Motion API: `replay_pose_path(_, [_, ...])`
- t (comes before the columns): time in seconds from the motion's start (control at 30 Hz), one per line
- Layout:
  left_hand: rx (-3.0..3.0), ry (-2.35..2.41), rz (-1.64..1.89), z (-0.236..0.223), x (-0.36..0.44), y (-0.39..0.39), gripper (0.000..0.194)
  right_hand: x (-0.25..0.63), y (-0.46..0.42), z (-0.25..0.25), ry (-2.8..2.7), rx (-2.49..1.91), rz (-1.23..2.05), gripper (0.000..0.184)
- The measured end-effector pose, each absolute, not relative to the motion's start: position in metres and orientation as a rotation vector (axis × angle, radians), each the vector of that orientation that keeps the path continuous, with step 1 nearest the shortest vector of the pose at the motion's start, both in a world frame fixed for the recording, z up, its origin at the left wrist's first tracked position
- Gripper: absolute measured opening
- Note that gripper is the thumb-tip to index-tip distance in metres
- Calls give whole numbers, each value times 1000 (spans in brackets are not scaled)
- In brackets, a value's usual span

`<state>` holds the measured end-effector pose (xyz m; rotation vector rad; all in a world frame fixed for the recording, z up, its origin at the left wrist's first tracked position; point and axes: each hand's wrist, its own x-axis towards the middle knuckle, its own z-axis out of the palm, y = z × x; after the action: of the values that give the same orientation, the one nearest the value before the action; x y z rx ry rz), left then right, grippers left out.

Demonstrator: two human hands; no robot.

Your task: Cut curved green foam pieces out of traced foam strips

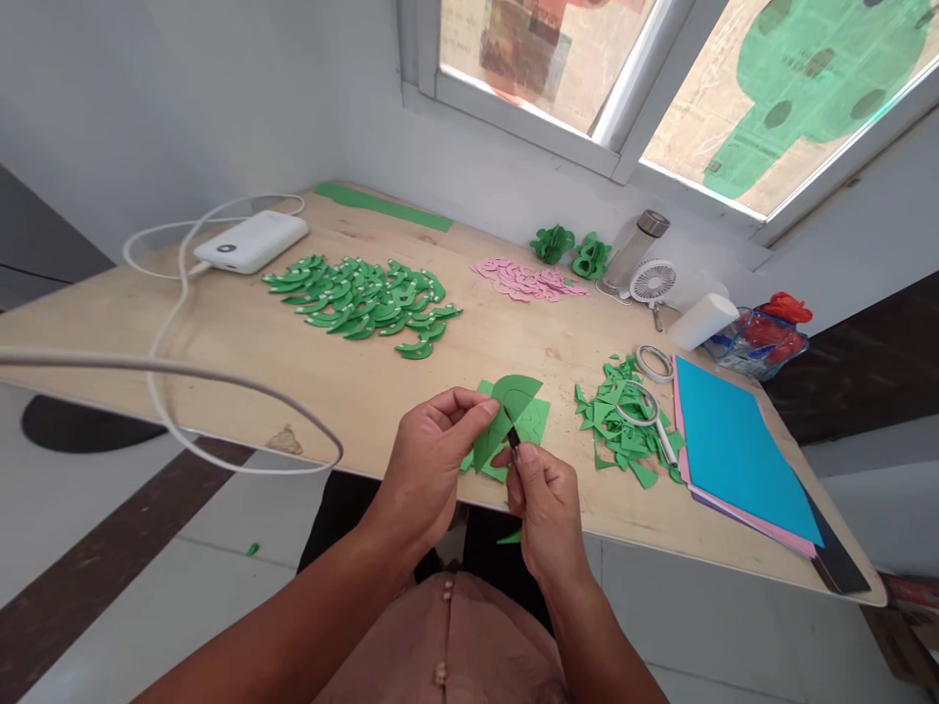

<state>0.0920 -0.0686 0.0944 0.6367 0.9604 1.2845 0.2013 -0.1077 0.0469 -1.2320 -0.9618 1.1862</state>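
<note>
The table (pixel 388 391) is carrying all the work. At its right, a stack (pixel 740 450) of coloured paper is lying with blue uppermost. Towards the far left, green crescents (pixel 367 298) are lying in an overlapping spread. Just beside the stack, scraps (pixel 605 416) are forming a loose heap. The left hand (pixel 432 450) is pinching the paper (pixel 520 391), thumb against fingers, at its left side. The right hand (pixel 543 499) is closing around the handles of the scissors (pixel 513 437). The paper, a green piece with a rounded edge and a drawn curve, is standing tilted between the hands, above green sheets (pixel 539 420) at the table's near edge. The scissors are meeting the paper; whether the blades are parted cannot be told.

Handling assessment: the paper is probably weighing next to nothing, bending readily and risking creases or tears under a hard grip. A light pinch on the left margin, clear of the drawn line and blades, is appearing soundest.
</note>
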Motion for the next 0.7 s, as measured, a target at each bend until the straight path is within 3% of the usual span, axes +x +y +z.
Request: replay_pose_path(0.7, [554, 945, 1310, 93, 97, -72, 18, 201, -108, 44, -942, -1199, 1184, 41])
